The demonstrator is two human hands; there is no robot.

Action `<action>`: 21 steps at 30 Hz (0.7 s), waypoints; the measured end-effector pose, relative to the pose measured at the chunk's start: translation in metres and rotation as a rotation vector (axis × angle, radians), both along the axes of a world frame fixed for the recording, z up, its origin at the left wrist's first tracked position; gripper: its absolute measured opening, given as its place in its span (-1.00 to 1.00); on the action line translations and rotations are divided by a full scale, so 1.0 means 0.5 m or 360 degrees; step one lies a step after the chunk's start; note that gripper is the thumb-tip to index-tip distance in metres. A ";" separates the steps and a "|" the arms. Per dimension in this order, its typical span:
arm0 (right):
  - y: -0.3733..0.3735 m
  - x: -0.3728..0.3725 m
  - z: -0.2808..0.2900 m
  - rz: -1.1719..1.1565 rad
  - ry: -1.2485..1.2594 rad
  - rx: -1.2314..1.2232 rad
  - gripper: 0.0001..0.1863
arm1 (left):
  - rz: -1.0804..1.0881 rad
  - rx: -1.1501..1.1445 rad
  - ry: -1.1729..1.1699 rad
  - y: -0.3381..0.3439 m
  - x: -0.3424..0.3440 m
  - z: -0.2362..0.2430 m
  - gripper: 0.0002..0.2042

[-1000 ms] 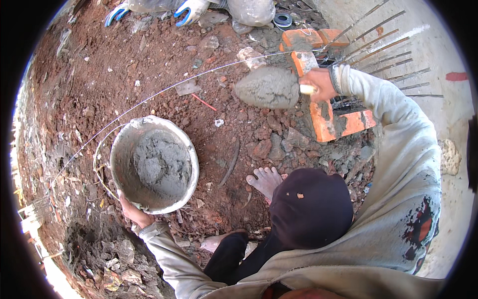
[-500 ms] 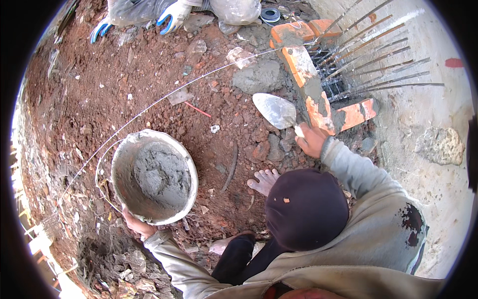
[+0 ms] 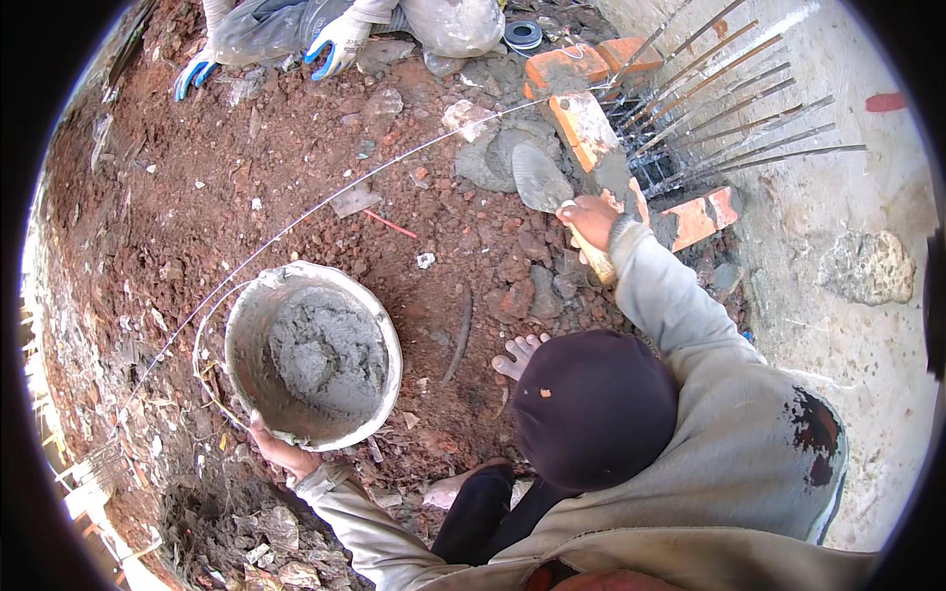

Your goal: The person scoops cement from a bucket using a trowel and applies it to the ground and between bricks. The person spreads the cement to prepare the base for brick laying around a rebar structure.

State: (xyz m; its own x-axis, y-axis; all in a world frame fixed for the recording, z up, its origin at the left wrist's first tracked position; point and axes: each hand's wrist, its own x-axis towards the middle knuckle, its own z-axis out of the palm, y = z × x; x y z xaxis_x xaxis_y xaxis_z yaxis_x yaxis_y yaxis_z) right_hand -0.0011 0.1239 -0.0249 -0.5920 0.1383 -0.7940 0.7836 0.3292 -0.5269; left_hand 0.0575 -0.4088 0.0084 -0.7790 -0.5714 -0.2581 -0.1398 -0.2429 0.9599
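Note:
My left hand (image 3: 283, 453) is closed on the lower rim of a bucket (image 3: 239, 366), its fingers partly hidden. Wet grey mortar (image 3: 330, 347) lies inside the tilted bucket. With my right hand (image 3: 593, 217) I grip a trowel (image 3: 541, 178) by its wooden handle, close to the blade. The blade rests on or in a mound of mortar (image 3: 483, 161) on the ground. Beside the mound, to the right, runs a low course of orange bricks (image 3: 587, 128) with mortar on it.
Several steel bars (image 3: 749, 94) jut from the brickwork by the concrete wall (image 3: 838, 325). A white string (image 3: 325, 202) crosses the rubbly soil. A co-worker's gloved hand (image 3: 340, 44) and a wire spool (image 3: 522, 35) are at the top. My bent knee (image 3: 596, 414) fills the lower middle.
The trowel blade has moved from beside the mortar mound onto it, its handle swinging round. The mound looks freshly smeared. My left hand stays on the bucket.

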 end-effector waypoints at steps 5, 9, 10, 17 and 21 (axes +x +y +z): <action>0.090 0.004 -0.157 0.0873 0.0593 0.1090 -0.58 | 0.0026 -0.0007 -0.0088 0.012 -0.018 -0.013 -0.51; 0.055 -0.016 -0.105 -0.0087 0.0369 0.0064 -0.62 | 0.0074 0.0009 -0.0070 -0.001 -0.012 -0.007 -0.52; 0.049 -0.022 -0.096 -0.0399 0.0275 -0.0280 -0.64 | 0.0088 0.0043 -0.0067 0.009 -0.015 0.003 -0.52; -0.086 -0.043 -0.079 -0.0196 0.0425 -0.0549 -0.62 | -0.0067 -0.0242 -0.0036 -0.018 -0.010 -0.025 -0.51; -0.053 -0.042 -0.041 0.1010 0.0526 0.0341 -0.58 | 0.0012 0.0059 -0.0015 0.030 -0.024 0.011 -0.50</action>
